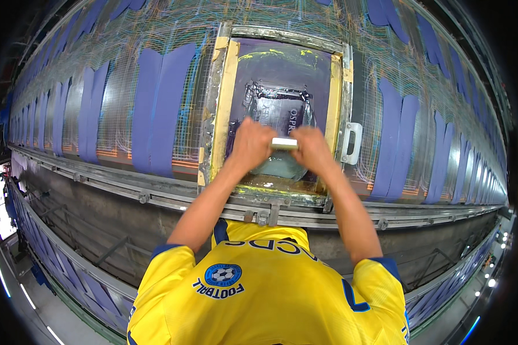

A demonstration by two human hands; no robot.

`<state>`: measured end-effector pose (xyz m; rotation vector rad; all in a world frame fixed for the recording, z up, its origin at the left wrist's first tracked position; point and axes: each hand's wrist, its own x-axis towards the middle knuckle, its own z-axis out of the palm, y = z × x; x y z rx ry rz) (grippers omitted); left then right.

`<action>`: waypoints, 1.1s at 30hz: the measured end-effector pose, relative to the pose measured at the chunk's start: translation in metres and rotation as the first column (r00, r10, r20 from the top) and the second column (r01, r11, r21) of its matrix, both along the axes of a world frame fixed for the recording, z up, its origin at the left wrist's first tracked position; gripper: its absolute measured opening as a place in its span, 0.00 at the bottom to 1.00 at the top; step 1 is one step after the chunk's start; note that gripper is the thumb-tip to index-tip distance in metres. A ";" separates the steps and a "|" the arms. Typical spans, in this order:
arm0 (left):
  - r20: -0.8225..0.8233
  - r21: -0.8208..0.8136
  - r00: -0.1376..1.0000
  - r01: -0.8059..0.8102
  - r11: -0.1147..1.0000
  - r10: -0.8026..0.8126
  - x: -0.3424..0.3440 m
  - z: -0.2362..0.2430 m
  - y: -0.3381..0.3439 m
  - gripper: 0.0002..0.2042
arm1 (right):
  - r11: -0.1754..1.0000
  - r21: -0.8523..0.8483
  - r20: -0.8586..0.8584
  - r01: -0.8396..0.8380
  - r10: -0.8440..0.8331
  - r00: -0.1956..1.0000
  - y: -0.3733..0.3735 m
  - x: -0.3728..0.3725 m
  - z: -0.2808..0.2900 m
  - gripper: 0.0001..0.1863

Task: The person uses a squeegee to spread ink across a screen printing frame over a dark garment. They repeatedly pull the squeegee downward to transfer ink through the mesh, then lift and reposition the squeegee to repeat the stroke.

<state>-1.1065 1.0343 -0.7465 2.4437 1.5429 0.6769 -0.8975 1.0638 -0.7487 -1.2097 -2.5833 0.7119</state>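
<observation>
Both my hands grip a squeegee, whose pale handle (284,143) shows between them. My left hand (252,142) is closed around its left end and my right hand (312,148) around its right end. The squeegee stands on the mesh of a screen-printing frame (218,109), over its lower middle part. Dark, glossy ink (279,91) lies in a ridge across the mesh beyond my hands, with a lettered design below it. Most of the squeegee's blade is hidden by my hands.
Purple fabric pieces (164,109) lie in rows on the long, colour-streaked printing table (121,115), with more purple pieces (394,138) to the right. A white handle (351,144) sticks out from the frame's right side. A metal rail (149,192) runs along the table's near edge.
</observation>
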 end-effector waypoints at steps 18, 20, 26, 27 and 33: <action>0.052 -0.144 0.999 0.014 0.989 -0.007 0.596 0.868 -0.828 0.10 | 0.564 -0.028 -0.327 0.825 -0.785 0.526 -0.717 0.723 0.815 0.21; 0.059 -0.076 0.998 0.024 0.997 -0.019 0.636 0.943 -0.829 0.08 | 0.549 -0.041 -0.360 0.835 -0.788 0.500 -0.777 0.765 0.895 0.20; 0.072 0.085 0.995 0.057 0.995 -0.064 0.554 1.044 -0.797 0.07 | 0.514 -0.116 -0.349 0.850 -0.822 0.449 -0.854 0.681 0.981 0.19; 0.096 0.121 0.995 0.028 0.992 -0.040 0.506 1.034 -0.799 0.08 | 0.533 -0.154 -0.338 0.832 -0.819 0.463 -0.846 0.634 0.988 0.19; 0.052 0.110 0.998 0.016 0.994 -0.022 0.564 0.910 -0.933 0.17 | 0.545 -0.078 -0.382 0.835 -0.790 0.480 -0.804 0.682 0.927 0.19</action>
